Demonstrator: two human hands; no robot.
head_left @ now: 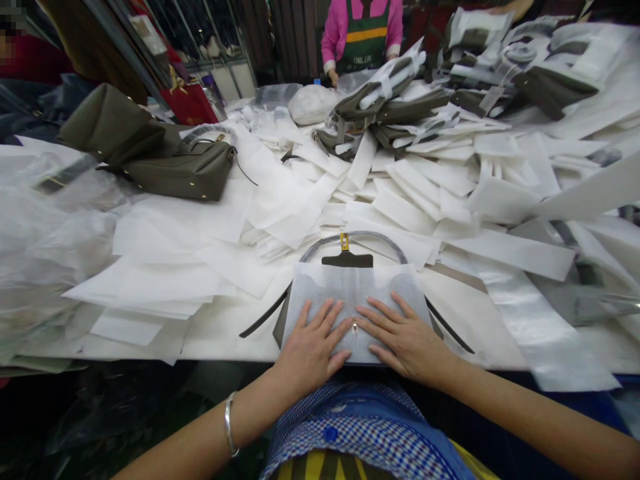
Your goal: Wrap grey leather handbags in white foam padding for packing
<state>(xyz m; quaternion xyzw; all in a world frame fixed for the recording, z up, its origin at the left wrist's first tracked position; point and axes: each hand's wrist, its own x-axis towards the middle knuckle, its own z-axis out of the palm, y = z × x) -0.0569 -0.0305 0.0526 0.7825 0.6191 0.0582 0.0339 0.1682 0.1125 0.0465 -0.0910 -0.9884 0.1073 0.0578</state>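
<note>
A handbag (281,327) lies flat at the table's front edge, mostly hidden under a white sheet of wrapping paper (350,287). Both palms press on that sheet. My left hand (315,340) rests on its left half, fingers spread, and my right hand (407,337) mirrors it on the other half, also spread. A small metal clasp (355,326) pokes through between my fingertips. Beyond the sheet show the bag's dark tab (347,260) with a yellow tag (344,241) and a plastic-wrapped handle (397,247). Dark straps (265,313) stick out on either side.
An olive handbag (175,167) lies at the left, past stacked white sheets (150,287) and clear plastic bags (55,247). More wrapped bags (390,107) and loose paper strips (420,193) pile up at the back and right. Across the table stands a person in an apron (367,40).
</note>
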